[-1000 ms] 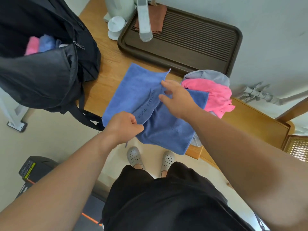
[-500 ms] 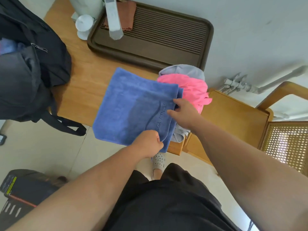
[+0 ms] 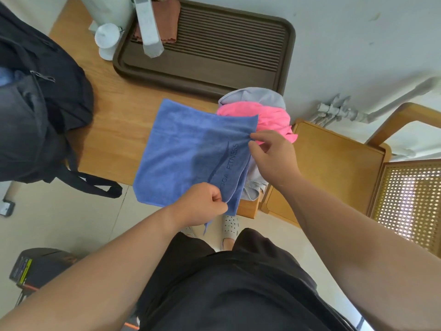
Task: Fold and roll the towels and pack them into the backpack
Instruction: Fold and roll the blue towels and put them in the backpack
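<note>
Now left grip (image 3: 198, 206), right grip (image 3: 274, 159) pinch blue towel (image 3: 181, 149); pink towel (image 3: 273, 118) behind; backpack (image 3: 35, 120) left; tray (image 3: 214, 69) beyond.

Left hand (image 3: 200, 206): curled, pinches the near-right corner of the blue towel (image 3: 181, 151).
Right hand (image 3: 274, 158): pinches its right edge, farther along.

Blue towel (image 3: 186, 149) — fuzzy matt cloth; table (image 3: 114, 123) smooth wood (visible grain); tray (image 3: 210, 65) — ridged, dull brown.
</note>
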Demonstrator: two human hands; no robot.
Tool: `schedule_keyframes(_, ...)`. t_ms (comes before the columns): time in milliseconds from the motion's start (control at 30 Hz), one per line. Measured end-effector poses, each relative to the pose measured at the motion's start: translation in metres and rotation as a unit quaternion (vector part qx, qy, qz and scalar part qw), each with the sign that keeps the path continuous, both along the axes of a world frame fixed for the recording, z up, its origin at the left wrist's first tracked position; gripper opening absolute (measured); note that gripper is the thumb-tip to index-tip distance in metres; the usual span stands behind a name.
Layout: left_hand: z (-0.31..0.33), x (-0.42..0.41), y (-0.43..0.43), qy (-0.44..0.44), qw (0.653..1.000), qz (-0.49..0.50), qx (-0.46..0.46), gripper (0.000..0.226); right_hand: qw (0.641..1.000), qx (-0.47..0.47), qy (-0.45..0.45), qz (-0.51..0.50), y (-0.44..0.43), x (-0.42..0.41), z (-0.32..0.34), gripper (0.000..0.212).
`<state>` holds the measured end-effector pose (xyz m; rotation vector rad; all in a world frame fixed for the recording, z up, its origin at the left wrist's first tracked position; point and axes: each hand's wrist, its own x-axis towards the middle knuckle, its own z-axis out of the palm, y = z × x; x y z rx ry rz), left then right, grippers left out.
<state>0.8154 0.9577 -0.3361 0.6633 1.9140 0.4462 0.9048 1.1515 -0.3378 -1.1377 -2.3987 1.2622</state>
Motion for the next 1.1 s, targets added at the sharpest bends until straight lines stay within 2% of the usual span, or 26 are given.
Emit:
schedule_keyframes(100, -0.009, 0.012, 0.009, -0.012, 1.0, -0.016, -0.001, 0.018, 0.998, -0.013, -0.054, 0.009, 0.004, 0.001, -0.011, 0.035)
schedule_keyframes(200, -0.024, 0.021, 0.016, -0.02, 0.999, -0.042, -0.002, 0.006, 0.982, -0.041, -0.165, 0.081, 0.009, -0.003, -0.027, 0.053)
schedule_keyframes(233, -0.028, 0.022, 0.017, -0.028, 0.998, -0.047, -0.009, 0.012, 0.977, -0.046, -0.183, 0.099, 0.009, -0.004, -0.03, 0.057)
schedule_keyframes(300, -0.031, 0.019, 0.017, -0.031, 0.998, -0.049, -0.018, 0.019, 0.978, -0.051, -0.177, 0.1, 0.01, -0.007, -0.034, 0.062)
schedule_keyframes(467, -0.015, -0.02, 0.007, 0.022, 1.0, 0.014, -0.004, 0.015, 0.992, -0.075, -0.105, 0.005, 0.01, -0.019, -0.024, 0.075)
schedule_keyframes(567, -0.004, -0.059, 0.0, 0.1, 0.994, 0.048, -0.009, 0.026, 0.99, -0.079, -0.112, -0.043, 0.01, -0.031, -0.018, 0.067)
schedule_keyframes(667, -0.002, -0.102, -0.002, 0.163, 0.985, 0.061, -0.004, 0.036, 0.984, -0.061, -0.148, -0.079, 0.01, -0.045, -0.017, 0.043)
schedule_keyframes(767, -0.013, -0.147, -0.001, 0.21, 0.976, 0.053, -0.011, 0.048, 0.984, -0.052, -0.146, -0.091, 0.006, -0.055, -0.021, 0.025)
schedule_keyframes(933, -0.038, -0.206, 0.012, 0.295, 0.955, -0.026, -0.002, 0.069, 0.979, -0.026, -0.134, -0.151, -0.006, -0.062, -0.025, 0.011)
schedule_keyframes(1100, -0.047, -0.241, 0.037, 0.302, 0.948, -0.102, 0.0, 0.077, 0.977, -0.003, -0.139, -0.159, -0.007, -0.074, -0.019, 0.009)
